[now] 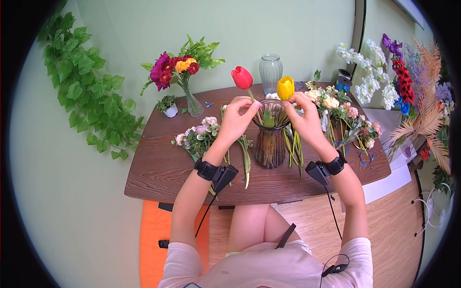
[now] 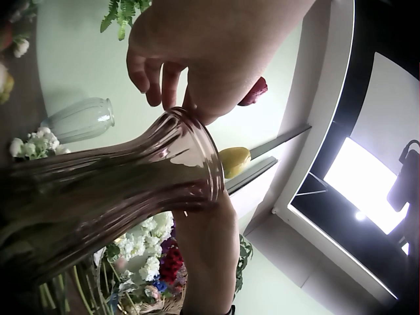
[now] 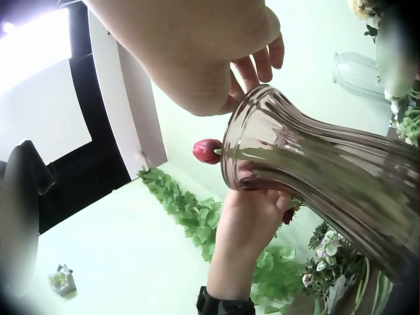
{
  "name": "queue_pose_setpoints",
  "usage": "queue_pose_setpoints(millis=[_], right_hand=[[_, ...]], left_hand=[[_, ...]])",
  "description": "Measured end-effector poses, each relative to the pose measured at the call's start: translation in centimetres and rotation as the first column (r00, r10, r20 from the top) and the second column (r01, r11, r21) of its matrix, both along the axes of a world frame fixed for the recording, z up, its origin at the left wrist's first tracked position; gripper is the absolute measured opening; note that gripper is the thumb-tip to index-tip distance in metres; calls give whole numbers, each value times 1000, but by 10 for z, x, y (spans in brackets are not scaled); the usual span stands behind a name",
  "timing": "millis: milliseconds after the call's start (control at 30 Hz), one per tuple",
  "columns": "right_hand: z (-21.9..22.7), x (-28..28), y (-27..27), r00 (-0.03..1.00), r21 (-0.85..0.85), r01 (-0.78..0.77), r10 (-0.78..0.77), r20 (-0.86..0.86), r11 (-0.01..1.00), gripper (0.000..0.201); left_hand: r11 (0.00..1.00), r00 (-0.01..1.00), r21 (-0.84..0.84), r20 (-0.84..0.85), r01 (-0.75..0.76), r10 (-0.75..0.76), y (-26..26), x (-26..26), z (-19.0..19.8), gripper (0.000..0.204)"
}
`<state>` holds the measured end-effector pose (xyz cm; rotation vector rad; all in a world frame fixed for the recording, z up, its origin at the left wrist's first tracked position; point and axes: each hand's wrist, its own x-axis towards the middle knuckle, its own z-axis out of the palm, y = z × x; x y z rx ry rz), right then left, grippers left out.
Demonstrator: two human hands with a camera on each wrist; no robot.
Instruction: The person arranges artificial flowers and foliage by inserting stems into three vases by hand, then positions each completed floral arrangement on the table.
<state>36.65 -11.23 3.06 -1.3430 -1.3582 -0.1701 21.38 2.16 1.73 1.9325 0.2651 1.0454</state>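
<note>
A pinkish-brown ribbed glass vase [image 1: 271,144] stands upright near the middle of the table, with green stems inside. At its left rim the left hand [image 1: 236,120] pinches the stem of a red tulip [image 1: 242,78]. The right hand [image 1: 305,120] is at the right rim, its thumb and fingers just under the head of a yellow tulip [image 1: 285,88]; its fingertips pinch there. Both blooms stand above the rim. In the left wrist view the vase [image 2: 131,177] lies between the hands; in the right wrist view the red tulip [image 3: 207,151] shows beyond the rim.
Loose flowers [image 1: 197,137] lie left of the vase, more flowers [image 1: 336,103] to its right. Behind stand a clear glass vase [image 1: 271,72] and, back left, a small vase [image 1: 193,103] with a bouquet beside a potted plant [image 1: 167,105]. Blue ribbon spools [image 1: 344,82] stand back right.
</note>
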Motion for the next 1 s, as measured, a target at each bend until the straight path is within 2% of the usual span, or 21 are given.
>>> queue_pose_setpoints(millis=[100,433,900,1000], right_hand=[[1,-1,1,998,-26,-55,54,-45,998,13],[0,-1,0,1000,-71,0,0,0,997,16],[-3,-4,-10,995,-68,-32,26,-100,997,21],[-5,-1,-13,992,-76,-57,48,-116,995,21]], left_hand=[[1000,1000,-9,-1,-23,23,1,5,-3,19],[997,999,-80,-50,-2,-2,-2,4,4,21],[987,999,-157,-45,18,-25,4,-7,4,24],[991,996,-130,-87,-42,31,11,-18,5,23]])
